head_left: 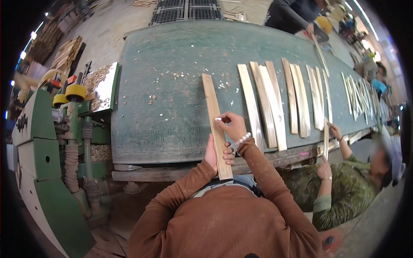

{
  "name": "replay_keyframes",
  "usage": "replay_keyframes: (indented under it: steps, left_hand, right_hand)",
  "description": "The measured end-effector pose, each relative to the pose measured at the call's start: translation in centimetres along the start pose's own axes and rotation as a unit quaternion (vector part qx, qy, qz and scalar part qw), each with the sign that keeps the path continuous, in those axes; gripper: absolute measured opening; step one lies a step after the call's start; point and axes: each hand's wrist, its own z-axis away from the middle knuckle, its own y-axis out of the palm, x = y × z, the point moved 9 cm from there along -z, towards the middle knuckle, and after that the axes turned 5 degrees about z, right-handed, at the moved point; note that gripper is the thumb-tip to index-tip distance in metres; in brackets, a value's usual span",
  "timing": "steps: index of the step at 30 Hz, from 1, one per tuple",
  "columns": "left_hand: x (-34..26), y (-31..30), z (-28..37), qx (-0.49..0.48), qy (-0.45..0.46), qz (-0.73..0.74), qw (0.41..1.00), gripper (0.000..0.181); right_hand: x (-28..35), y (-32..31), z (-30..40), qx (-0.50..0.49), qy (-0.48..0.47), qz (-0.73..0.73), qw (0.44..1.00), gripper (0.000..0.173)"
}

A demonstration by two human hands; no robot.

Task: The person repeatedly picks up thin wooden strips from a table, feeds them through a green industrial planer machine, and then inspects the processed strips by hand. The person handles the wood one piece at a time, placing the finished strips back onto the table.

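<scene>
A narrow wooden board (211,100) points away from my body, its near end close to my waist and its far part over the green table. My left hand (214,151) grips it near the lower end, with fingers wrapped round the right edge. Between the thumb and fingertips of my right hand (233,125) is a small white piece, apparently chalk (218,119), at the board's face. Whether the chalk touches the wood cannot be made out. A beaded bracelet circles my right wrist.
The green conveyor-like table (167,96) carries wood chips and several loose boards (269,109) to my right. Green machinery with yellow rollers (75,93) stands left. At right a co-worker (342,183) holds a strip (326,137); another person (290,16) stands across the table.
</scene>
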Motion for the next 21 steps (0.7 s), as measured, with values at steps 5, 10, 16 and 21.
replay_keyframes:
  steps: [5,10,16,21]
  left_hand:
    - [-0.6,-0.7,-0.2,-0.019,0.003,-0.041,0.999,0.062]
    - [-0.8,-1.1,0.8,-0.063,0.011,-0.083,0.995,0.069]
    - [-6.1,-3.0,0.9,-0.219,0.202,-0.383,0.874,0.046]
    - [-10.1,-2.3,0.1,-0.181,0.355,-0.681,0.614,0.031]
  right_hand:
    - [-1.5,0.1,0.6,0.004,0.044,0.078,0.996,0.021]
    - [0.3,0.2,4.3,0.140,0.072,0.019,0.987,0.021]
    - [-7.3,0.9,7.4,0.125,0.314,-0.352,0.873,0.020]
    - [-8.3,0.3,9.1,-0.035,0.333,-0.400,0.853,0.023]
